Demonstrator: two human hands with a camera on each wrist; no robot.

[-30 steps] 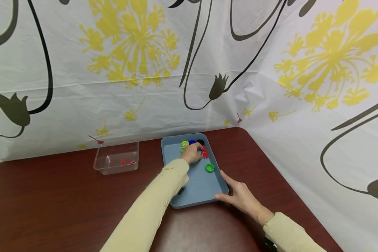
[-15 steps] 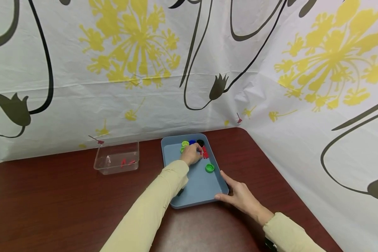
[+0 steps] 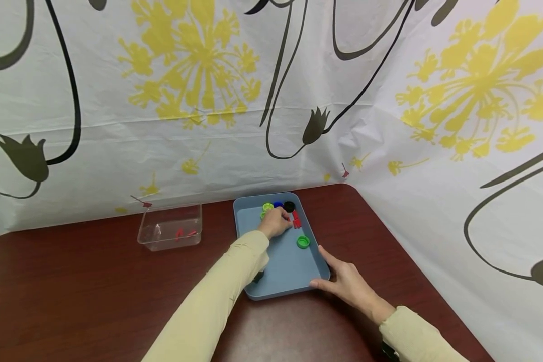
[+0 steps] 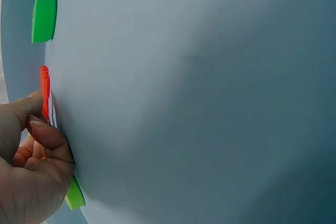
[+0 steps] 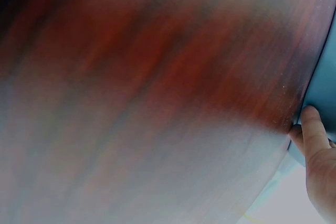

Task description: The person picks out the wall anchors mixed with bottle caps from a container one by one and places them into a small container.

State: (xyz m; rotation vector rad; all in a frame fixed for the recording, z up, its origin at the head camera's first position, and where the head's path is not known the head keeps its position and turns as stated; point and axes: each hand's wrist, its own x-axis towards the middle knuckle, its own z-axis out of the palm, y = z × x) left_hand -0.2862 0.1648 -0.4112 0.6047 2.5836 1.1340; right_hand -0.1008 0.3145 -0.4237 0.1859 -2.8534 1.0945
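In the head view, my left hand (image 3: 274,222) reaches into the far part of a blue-grey tray (image 3: 278,264), its thumb and index finger pinching a small red plastic piece. The left wrist view has red plastic (image 4: 45,90) at those fingertips. More red pieces (image 3: 297,223) lie just right of the hand. Beyond it sit a lime bottle cap (image 3: 267,206), a blue cap (image 3: 278,204) and a black cap (image 3: 289,206). Nearer along the right side lies a green cap (image 3: 303,242). My right hand (image 3: 346,281) holds the tray's near right corner, thumb at the front rim, fingers along the side.
A clear plastic box (image 3: 169,245) with a few red pieces inside stands left of the tray on the dark wooden table (image 3: 95,281). A patterned white cloth (image 3: 235,151) hangs behind the table and along its right side.
The left hand stays over the red pieces with only slight finger movement. The right hand keeps its place at the tray corner. The head view has shifted slightly.
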